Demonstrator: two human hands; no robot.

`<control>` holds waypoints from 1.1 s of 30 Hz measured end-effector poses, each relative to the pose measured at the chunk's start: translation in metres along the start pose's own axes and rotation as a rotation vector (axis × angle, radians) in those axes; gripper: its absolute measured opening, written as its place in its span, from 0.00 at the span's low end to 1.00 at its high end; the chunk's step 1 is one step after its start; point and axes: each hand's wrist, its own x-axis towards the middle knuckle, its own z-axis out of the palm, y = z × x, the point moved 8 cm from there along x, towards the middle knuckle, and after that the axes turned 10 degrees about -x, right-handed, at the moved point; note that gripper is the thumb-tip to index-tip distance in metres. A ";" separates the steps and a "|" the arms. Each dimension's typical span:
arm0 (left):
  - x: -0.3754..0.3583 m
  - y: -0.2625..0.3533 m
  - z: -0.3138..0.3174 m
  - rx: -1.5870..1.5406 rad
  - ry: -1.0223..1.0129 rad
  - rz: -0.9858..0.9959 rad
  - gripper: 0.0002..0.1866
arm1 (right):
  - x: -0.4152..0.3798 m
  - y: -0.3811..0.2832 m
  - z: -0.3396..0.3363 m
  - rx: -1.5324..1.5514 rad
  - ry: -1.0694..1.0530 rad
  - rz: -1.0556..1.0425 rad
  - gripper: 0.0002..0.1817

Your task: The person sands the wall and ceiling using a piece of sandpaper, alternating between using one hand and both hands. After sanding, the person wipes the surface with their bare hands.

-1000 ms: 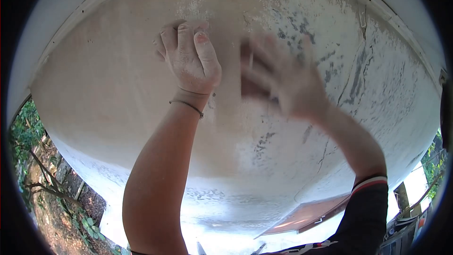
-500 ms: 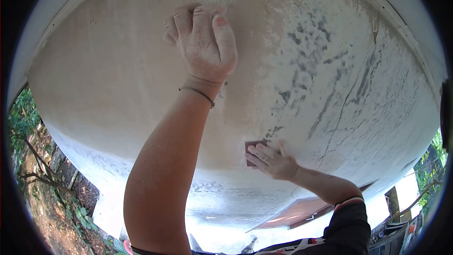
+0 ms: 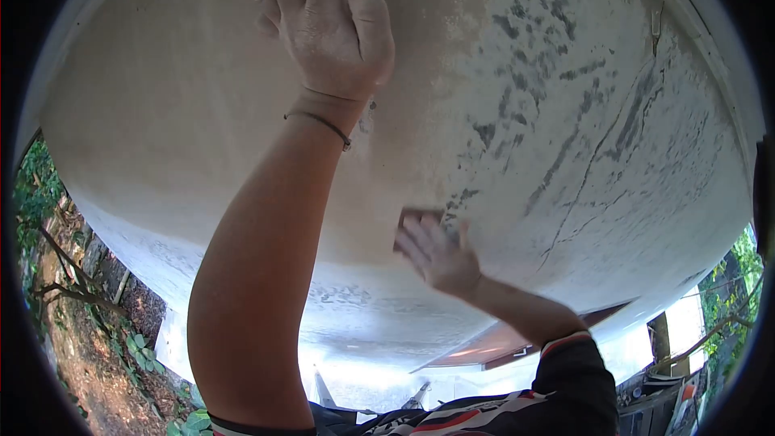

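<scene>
I am looking up at a whitish plastered ceiling (image 3: pixel 178 113). My left hand (image 3: pixel 327 24) is raised with its fingers curled and resting against the ceiling; I see nothing in it. A thin dark band circles that wrist. Lower and to the right, my right hand (image 3: pixel 436 254) presses a small reddish-brown sanding piece (image 3: pixel 420 216) flat against the ceiling, fingers spread over it. The hand is slightly blurred. Dark scuffed streaks (image 3: pixel 525 89) and a long crack (image 3: pixel 589 169) mark the ceiling right of both hands.
A pale border strip (image 3: pixel 710 40) runs along the ceiling's right edge. Trees and bare ground (image 3: pixel 73 299) show at the lower left, a reddish panel (image 3: pixel 492 351) and foliage at the lower right. My striped dark sleeve (image 3: pixel 573 379) covers the right upper arm.
My right hand swept down the ceiling from beside the left hand to the lower middle, then shifted a little up and left. The left hand stayed against the ceiling.
</scene>
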 end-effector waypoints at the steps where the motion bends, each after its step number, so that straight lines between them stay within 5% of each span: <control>1: -0.001 0.002 0.000 -0.001 0.011 -0.014 0.18 | -0.020 -0.025 0.004 -0.016 -0.061 -0.039 0.27; 5: -0.002 0.000 0.004 -0.001 -0.038 -0.019 0.17 | -0.030 -0.027 0.016 -0.210 -0.011 -0.098 0.27; 9: 0.000 0.002 0.002 -0.026 0.001 -0.007 0.14 | 0.105 0.127 -0.042 -0.007 0.058 0.151 0.32; 12: -0.003 -0.010 0.004 -0.103 -0.031 -0.029 0.09 | 0.179 0.235 -0.086 -0.150 0.233 0.281 0.31; 15: -0.002 -0.011 0.003 -0.120 0.002 -0.036 0.09 | 0.174 0.229 -0.086 -0.174 0.219 0.267 0.32; 20: -0.003 -0.011 0.002 -0.116 -0.002 -0.042 0.09 | 0.021 0.049 -0.009 -0.075 -0.060 -0.056 0.32; 22: 0.000 -0.008 0.002 -0.105 0.002 -0.005 0.08 | 0.010 0.033 -0.016 -0.149 0.067 -0.097 0.31; 25: -0.003 -0.005 0.004 -0.122 -0.020 0.001 0.08 | 0.059 0.092 -0.022 0.071 -0.021 -0.054 0.30; 29: 0.002 0.001 0.000 -0.175 -0.006 -0.005 0.09 | 0.176 0.220 -0.088 -0.164 0.250 0.159 0.30; 33: 0.001 -0.001 -0.002 -0.175 0.044 -0.023 0.09 | 0.176 0.214 -0.094 -0.239 0.357 0.269 0.28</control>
